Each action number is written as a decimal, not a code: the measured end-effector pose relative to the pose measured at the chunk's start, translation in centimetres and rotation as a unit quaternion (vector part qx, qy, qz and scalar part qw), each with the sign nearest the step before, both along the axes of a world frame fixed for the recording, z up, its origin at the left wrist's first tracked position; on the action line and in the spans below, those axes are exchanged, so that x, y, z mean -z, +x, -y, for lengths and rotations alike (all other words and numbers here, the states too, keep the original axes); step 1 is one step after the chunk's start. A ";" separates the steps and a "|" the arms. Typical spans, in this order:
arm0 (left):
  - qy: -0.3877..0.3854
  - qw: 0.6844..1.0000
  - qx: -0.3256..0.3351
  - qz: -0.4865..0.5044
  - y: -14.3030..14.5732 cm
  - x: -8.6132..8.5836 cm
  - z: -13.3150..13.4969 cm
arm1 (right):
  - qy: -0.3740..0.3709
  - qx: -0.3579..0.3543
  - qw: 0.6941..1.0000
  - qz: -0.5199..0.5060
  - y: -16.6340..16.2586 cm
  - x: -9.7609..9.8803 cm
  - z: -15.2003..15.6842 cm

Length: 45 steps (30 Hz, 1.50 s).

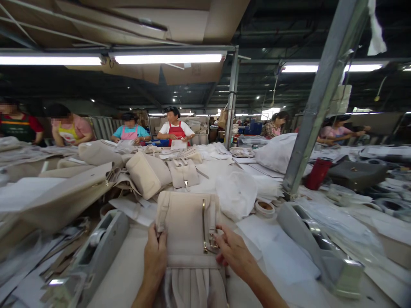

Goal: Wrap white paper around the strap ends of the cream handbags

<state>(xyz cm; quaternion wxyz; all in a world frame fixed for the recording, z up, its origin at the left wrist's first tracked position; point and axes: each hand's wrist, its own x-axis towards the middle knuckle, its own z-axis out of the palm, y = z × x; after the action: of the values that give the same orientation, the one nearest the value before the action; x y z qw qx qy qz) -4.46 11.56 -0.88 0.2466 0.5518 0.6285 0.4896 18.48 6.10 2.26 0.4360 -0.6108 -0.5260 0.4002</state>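
The beige bag (184, 218) is found over the counter (115, 261), between the left hand (154, 253) and the right hand (233, 250), its long axis directed away from the body. Its left edge is grasped by the left grip. The buckle (212, 241), at its right side, is touched by the nearer right fingertips; whether it is pinched cannot be told.
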 end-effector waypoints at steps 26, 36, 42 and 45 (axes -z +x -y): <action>0.204 0.932 -0.070 -0.292 -0.7 -1.5 0.1 | 0.146 0.162 0.882 0.418 13.7 3.4 6.0; -0.042 0.951 0.021 -0.307 -0.6 -4.5 0.2 | 0.025 0.001 0.869 0.494 16.8 1.8 2.8; -0.089 0.957 0.040 -0.272 -0.5 -5.9 -0.4 | 0.045 -0.028 0.879 0.474 17.0 1.3 2.1; -0.075 0.968 0.065 -0.231 -0.8 -5.4 -0.8 | 0.056 -0.036 0.884 0.462 18.0 1.1 2.1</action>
<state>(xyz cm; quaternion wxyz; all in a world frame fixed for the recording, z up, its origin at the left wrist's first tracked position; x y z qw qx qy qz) -5.26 12.39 4.48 0.1670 0.6693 0.6662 0.2835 36.46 4.03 1.17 0.1625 -0.6814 -0.7112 0.0582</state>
